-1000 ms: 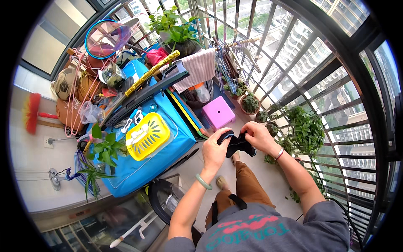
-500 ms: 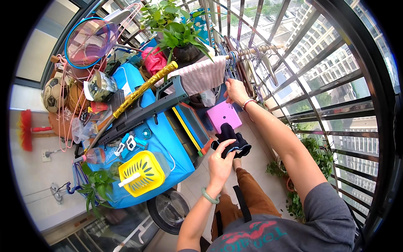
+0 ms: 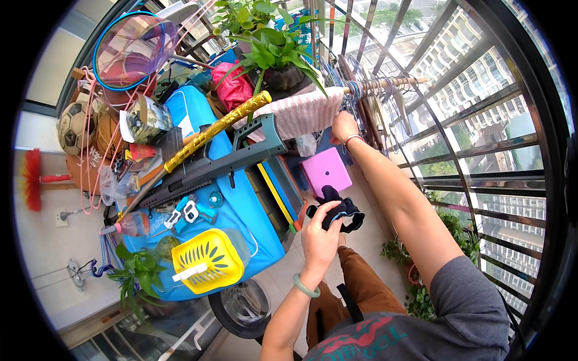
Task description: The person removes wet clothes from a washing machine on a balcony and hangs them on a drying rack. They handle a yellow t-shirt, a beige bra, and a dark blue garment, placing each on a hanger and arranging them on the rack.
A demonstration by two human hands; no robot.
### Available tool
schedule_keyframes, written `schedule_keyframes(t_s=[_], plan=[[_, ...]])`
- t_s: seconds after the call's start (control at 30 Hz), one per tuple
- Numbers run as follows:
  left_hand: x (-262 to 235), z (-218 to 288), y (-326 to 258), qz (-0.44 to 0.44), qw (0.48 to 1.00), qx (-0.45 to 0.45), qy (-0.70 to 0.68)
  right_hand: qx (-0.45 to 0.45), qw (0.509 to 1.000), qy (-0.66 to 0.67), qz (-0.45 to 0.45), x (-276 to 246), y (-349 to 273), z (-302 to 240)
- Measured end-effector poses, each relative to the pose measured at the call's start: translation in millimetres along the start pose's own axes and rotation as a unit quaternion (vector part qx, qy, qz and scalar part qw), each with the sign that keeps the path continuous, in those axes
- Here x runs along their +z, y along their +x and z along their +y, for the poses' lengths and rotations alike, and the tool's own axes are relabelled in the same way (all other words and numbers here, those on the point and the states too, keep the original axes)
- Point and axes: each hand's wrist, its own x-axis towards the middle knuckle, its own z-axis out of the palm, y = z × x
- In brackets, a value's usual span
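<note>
My left hand pinches a bunched black cloth garment with a thin blue edge; its exact kind is hard to make out. Part of the cloth forms an open loop beside my fingers. Farther ahead, my right hand is closed, its fingers curled at the left edge of a row of hangers on a rod. What it grips is hidden by the hand itself. Right beside it hangs a pink striped towel over the same rod. Below that hand stands a pink box-shaped thing.
A blue-covered surface on the left carries a yellow slotted basket lid, a toy gun and a gold-wrapped stick. Potted plants stand at the back. Metal railings run along the right.
My right hand has shifted a little right and stays near the hangers, its fingers curled. The black garment's loop has opened wider in my left hand. The view has shifted slightly.
</note>
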Motion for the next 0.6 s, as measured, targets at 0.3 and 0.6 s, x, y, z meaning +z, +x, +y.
schedule_keyframes(t_s=[0.3, 0.6], plan=[[9.9, 1.9, 14.9, -0.015, 1.000, 0.011, 0.019, -0.117, 0.979, -0.137, 0.096, -2.4, 10.9, 22.2], [13.8, 0.3, 18.8, -0.026, 1.000, 0.004, -0.009, -0.243, 0.941, -0.086, 0.221, -70.8, -18.7, 0.3]])
